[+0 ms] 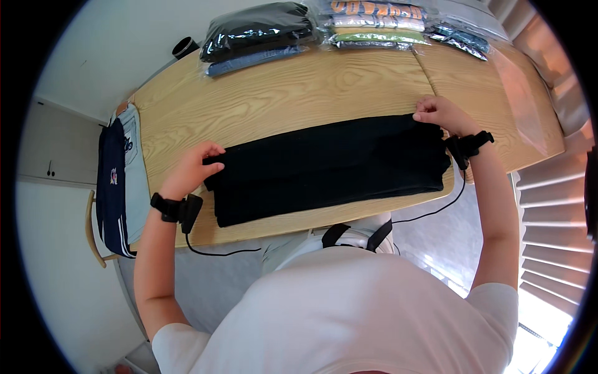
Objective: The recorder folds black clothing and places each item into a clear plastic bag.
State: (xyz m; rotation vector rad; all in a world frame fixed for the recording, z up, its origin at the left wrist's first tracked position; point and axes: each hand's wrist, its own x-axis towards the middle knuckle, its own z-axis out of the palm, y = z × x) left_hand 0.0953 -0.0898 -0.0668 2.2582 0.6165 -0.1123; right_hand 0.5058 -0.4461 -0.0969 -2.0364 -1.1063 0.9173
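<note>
The left arm (153, 268) reaches up over the near edge of the desk (187, 100), its hand (187, 169) angled inward, thumb parted from the fingers (213, 149). The right arm (498, 212) bends inward, its hand (445, 115) farther from that edge, thumb close to curled fingers.

Folded cloth (330, 168) on worktop (249, 109), near side; 3 bagged stacks (377, 30) behind.
L fingers (210, 148) at cloth's far L corner, R fingers (423, 116) at far R corner. Stacks in row along far edge. Plastic sheet (520, 100) on R end. Draped clothes (119, 174) at L end; curtain (554, 230) past R end.
</note>
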